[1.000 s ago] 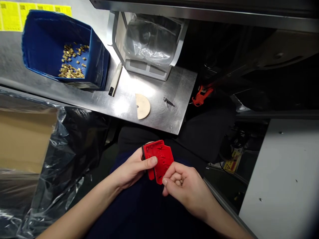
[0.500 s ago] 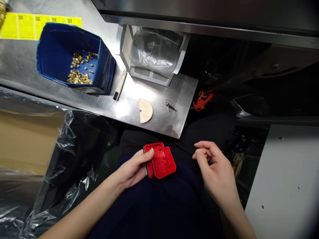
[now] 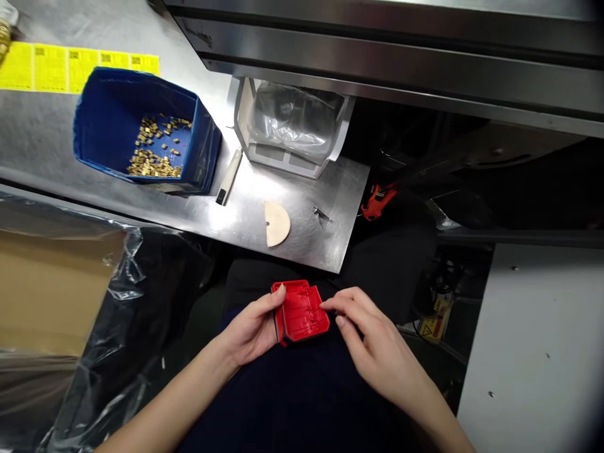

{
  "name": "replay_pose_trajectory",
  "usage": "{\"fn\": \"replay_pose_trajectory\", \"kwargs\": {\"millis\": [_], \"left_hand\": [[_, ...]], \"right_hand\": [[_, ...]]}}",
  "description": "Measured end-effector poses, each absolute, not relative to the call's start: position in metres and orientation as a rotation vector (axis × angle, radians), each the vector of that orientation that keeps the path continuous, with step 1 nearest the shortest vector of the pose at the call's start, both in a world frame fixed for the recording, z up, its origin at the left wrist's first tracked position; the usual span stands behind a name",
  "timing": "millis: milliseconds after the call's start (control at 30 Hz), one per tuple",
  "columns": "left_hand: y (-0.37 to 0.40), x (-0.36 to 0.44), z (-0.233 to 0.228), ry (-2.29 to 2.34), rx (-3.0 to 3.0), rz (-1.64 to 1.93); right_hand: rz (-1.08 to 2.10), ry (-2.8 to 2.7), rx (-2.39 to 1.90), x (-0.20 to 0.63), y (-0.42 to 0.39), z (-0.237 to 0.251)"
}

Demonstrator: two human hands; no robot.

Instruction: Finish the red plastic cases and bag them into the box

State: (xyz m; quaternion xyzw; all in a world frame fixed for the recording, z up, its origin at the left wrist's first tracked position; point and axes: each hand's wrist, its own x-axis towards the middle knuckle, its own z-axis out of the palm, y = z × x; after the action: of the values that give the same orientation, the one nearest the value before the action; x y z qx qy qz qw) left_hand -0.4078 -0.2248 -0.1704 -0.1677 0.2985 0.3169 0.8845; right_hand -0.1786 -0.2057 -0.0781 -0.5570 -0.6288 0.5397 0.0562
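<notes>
Red plastic part (image 3: 302,313) sits over the lap, left hand (image 3: 252,330) gripping its left edge, right hand (image 3: 372,343) with loosely open fingers (image 3: 330,306) touching its right edge. Blue bin (image 3: 141,129) on the steel surface (image 3: 292,207) holds brass bits (image 3: 153,154); beside it, a bag-lined white holder (image 3: 292,126).

We count two hands, left hand (image 3: 255,330) and right hand (image 3: 377,346), one red plastic part (image 3: 302,311), one blue bin (image 3: 108,119) of many small brass pieces (image 3: 153,154), one half-round wooden disc (image 3: 276,223), one white marker (image 3: 229,177) and one clear-bagged white bin (image 3: 292,126).
</notes>
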Motion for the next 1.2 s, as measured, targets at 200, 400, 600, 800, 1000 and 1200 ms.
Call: {"fn": "replay_pose_trajectory", "kwargs": {"millis": [200,400,600,800,1000,1200], "left_hand": [[-0.226,-0.413,-0.171,0.621,-0.341,0.640],[-0.227,-0.415,-0.175,0.631,-0.336,0.638],[-0.229,-0.414,-0.177,0.607,-0.338,0.635],[-0.230,-0.413,-0.181,0.603,-0.322,0.634],[-0.229,-0.413,-0.178,0.644,-0.328,0.620],[-0.224,-0.410,-0.173,0.658,-0.408,0.593]], "right_hand": [[1.867,-1.713,-1.780,-0.178,-0.201,-0.081],[1.980,-1.610,-1.804,-0.184,-0.199,-0.087],[2.025,-1.564,-1.786,-0.184,-0.201,-0.092],[2.046,-1.552,-1.753,-0.182,-0.203,-0.095],[2.016,-1.595,-1.766,-0.181,-0.206,-0.095],[1.591,-2.003,-1.570,-0.185,-0.201,-0.094]]}}
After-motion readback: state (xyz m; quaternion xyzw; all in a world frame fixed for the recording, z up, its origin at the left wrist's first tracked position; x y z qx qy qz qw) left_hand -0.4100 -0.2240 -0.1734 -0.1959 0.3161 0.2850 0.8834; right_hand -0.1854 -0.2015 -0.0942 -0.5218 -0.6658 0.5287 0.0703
